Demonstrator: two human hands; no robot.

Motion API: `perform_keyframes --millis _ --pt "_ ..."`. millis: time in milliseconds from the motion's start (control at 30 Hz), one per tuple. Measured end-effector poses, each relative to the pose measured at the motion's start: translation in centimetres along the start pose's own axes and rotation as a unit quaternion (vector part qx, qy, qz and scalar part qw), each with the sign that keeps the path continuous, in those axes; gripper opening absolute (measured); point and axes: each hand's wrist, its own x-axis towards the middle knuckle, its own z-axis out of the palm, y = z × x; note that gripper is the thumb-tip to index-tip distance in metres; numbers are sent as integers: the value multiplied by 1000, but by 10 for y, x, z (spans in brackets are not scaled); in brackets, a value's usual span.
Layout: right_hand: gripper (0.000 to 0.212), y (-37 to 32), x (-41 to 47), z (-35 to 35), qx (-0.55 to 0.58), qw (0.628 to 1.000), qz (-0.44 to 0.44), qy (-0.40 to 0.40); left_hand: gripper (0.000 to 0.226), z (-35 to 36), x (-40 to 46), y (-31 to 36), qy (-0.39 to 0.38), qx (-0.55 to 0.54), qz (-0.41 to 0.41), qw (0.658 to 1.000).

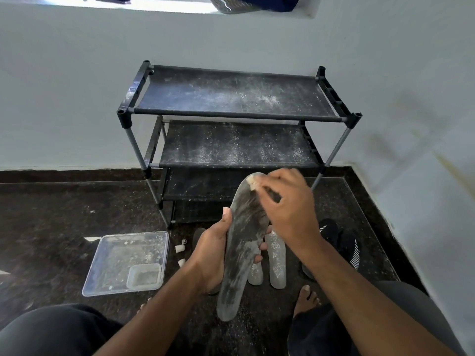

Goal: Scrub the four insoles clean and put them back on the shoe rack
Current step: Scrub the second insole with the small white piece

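Note:
My left hand [214, 249] grips a long grey insole [241, 245] around its middle, holding it tilted with the toe end pointing toward the shoe rack [231, 114]. My right hand [288, 209] pinches a small pale scrubbing piece [253, 181] against the insole's toe end. The insole is streaked dark and dusty. Two more grey insoles [276, 255] speckled with white powder lie on the floor behind it, partly hidden by the held one. The black rack has powder scattered on its top and middle shelves.
A clear plastic tray [102, 268] with a smaller clear tub [144, 276] inside sits on the dark floor at left. Small white bits [180, 249] lie beside it. A pair of black shoes [344, 242] stands at right by the wall. My knees and bare feet are below.

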Motion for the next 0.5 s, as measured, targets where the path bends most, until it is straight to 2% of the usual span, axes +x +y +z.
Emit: perform_keyframes --millis 67,200,267,433,500 --pt "22 2 2 -4 -27 999 22 39 71 0 -1 0 -4 6 -2 1000" --pt "18 -10 -9 8 -2 996 -36 -86 68 1 -1 -2 -1 -2 -4 1000" --pt "15 -11 -9 8 35 992 -52 -107 67 1 0 -2 2 -12 -5 1000" --pt "21 3 3 -4 -29 999 15 35 70 0 -1 -2 -4 17 -7 1000" --pt "21 -1 -2 1 -32 999 4 -17 69 0 0 -3 -2 26 -8 1000"
